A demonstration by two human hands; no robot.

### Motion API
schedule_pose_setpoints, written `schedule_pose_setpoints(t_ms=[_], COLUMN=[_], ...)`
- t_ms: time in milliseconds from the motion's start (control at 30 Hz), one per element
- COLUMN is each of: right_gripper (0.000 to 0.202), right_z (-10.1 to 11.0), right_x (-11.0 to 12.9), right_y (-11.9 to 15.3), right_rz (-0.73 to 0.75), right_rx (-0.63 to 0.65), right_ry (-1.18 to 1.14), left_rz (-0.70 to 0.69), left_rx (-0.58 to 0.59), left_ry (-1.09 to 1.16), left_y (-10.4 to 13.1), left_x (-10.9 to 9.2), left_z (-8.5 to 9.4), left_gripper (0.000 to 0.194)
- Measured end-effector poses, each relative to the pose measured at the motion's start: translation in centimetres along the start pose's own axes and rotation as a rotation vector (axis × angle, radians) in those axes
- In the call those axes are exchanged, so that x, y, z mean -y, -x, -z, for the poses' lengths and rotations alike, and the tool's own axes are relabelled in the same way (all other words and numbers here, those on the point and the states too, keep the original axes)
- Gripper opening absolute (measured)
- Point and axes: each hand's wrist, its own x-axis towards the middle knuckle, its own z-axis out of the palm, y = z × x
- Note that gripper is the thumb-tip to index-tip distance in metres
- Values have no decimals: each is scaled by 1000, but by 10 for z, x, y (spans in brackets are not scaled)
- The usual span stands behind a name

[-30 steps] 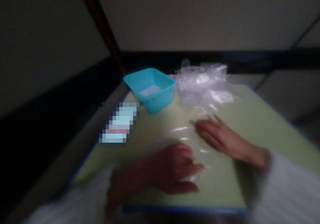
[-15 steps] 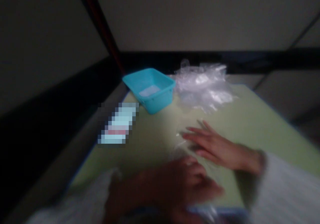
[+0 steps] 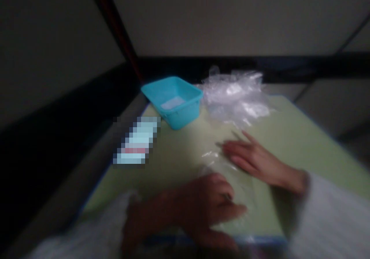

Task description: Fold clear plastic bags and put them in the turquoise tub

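A clear plastic bag (image 3: 239, 185) lies flat on the yellow-green tabletop (image 3: 173, 166), its shiny folds showing between my hands. My left hand (image 3: 206, 209) is over the near left part of the bag, palm down. Its index finger points right, the thumb is spread apart towards the table's front edge, and the other fingers are bent. Beyond it, at the bag's far right side, rests my right hand (image 3: 254, 158), fingers stretched out and lying low. Blur and dim light hide whether its fingertips press the plastic. Neither hand visibly grips anything.
A turquoise plastic basket (image 3: 185, 114) with something pale in it stands at the back left. Beside it is a heap of clear plastic bags (image 3: 237, 97). A pixelated flat pale item (image 3: 137, 141) lies near the left edge. Walls rise behind.
My right hand has moved slightly away from me and to the right, baring more of the bag. My left hand has shifted a little left and up.
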Motion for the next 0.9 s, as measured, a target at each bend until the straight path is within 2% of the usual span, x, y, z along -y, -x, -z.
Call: schedule_pose_setpoints(t_ms=[67, 167, 233, 333, 400, 467, 600, 900], right_gripper=[34, 37, 36, 37, 39, 41, 42, 39], right_z=[-2, -2, 1, 8, 11, 12, 10, 8], right_x=[1, 0, -2, -10, -15, -19, -22, -25], right_y=[-1, -1, -1, 1, 3, 4, 5, 6], right_rz=[8, 15, -13, -99, -148, -180, -191, -179], right_rx=[20, 12, -33, -139, -193, -213, -203, -215], right_ry=[-5, -8, 2, 30, 46, 59, 70, 94], left_rz=[-22, 2, 140, 484, 591, 652, 716, 927], left_rx=[-19, -120, -217, -348, -349, -290, -208, -319], left_ry=[13, 6, -48, -133, -115, -102, -121, -242], left_y=[-2, -2, 0, 7, 12, 15, 17, 17], left_x=[-1, 3, 13, 37, 52, 61, 65, 69], left_z=[2, 8, 14, 22, 24, 25, 23, 24], left_gripper=[53, 43, 34, 29, 31, 35, 36, 34])
